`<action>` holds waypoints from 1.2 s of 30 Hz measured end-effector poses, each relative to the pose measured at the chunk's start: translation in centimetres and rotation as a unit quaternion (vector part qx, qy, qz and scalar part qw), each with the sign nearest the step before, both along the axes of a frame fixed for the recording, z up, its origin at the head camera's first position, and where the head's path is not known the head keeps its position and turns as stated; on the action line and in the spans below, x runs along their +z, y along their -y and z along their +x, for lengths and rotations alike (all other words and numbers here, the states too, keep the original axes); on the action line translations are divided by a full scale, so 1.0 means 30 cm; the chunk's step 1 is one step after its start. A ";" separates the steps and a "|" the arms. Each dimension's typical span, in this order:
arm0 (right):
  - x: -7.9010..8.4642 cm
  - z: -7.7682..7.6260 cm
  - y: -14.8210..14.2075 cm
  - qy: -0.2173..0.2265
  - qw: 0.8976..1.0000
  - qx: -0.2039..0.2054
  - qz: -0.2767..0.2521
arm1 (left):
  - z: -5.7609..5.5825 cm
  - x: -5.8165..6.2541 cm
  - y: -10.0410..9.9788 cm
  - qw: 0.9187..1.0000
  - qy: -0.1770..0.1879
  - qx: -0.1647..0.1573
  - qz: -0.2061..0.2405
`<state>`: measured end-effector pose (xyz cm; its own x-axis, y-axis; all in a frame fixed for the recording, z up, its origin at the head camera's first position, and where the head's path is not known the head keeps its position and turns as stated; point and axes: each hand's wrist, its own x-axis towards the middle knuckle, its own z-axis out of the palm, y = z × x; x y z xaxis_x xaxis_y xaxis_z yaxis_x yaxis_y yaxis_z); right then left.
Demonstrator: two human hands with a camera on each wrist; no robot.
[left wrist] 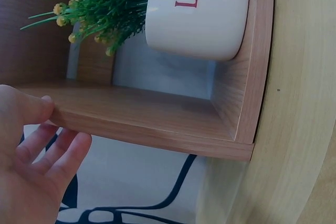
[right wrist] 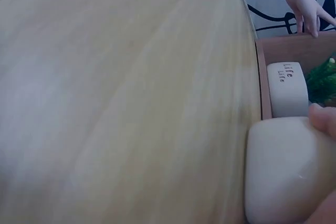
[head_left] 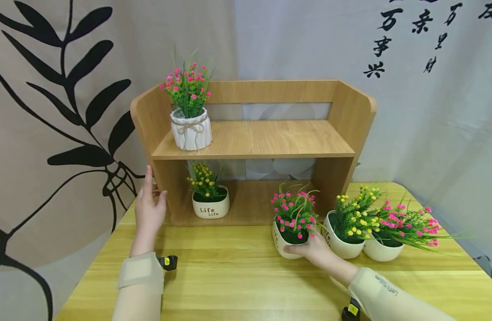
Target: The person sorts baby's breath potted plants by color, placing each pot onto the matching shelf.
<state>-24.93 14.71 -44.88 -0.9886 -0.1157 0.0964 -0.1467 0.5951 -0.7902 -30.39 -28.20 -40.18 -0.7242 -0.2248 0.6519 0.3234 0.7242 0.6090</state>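
My right hand [head_left: 316, 249] grips a white pot [head_left: 281, 243] of pink artificial flowers, thumb across its front and the fingers mostly hidden behind it. This pot is slightly tilted, close to the front edge of the lower board of a wooden shelf [head_left: 262, 138]. In the right wrist view, the pot's smooth pale side [right wrist: 286, 171] shows beside the thumb. My left hand [head_left: 147, 214] holds the shelf's left side panel. Seen from the left wrist, the thumb [left wrist: 37, 109] lies at the panel's front edge and the other fingers are against its outer face.
On the lower board stands a "Life" pot [head_left: 211, 209] with yellow flowers. A white pot tied with twine [head_left: 191, 133], holding pink flowers, is on the upper board's left. Right of my right hand, a yellow-flowered pot [head_left: 342, 243] and a pink-flowered pot [head_left: 384, 250] stand on the table [head_left: 229, 276].
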 end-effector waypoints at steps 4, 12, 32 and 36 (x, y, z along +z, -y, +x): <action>0.023 0.014 -0.026 0.030 0.999 0.005 0.012 | -0.003 0.004 0.002 1.000 0.000 -0.001 -0.001; 0.030 0.031 -0.025 0.003 1.000 0.010 0.023 | -0.003 0.019 -0.001 1.000 0.007 0.001 0.001; -0.021 -0.017 0.009 -0.087 0.994 -0.015 0.060 | 0.012 0.008 -0.003 1.000 0.025 0.008 0.004; -0.015 -0.019 -0.002 -0.062 0.996 -0.019 0.056 | 0.007 0.005 -0.002 1.000 0.020 0.001 0.007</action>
<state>-25.51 14.76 -45.33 -0.9736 -0.0959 0.2073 -0.2156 0.6854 -0.6956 -30.16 -28.14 -40.02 -0.7492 -0.2345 0.6194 0.2976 0.7163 0.6312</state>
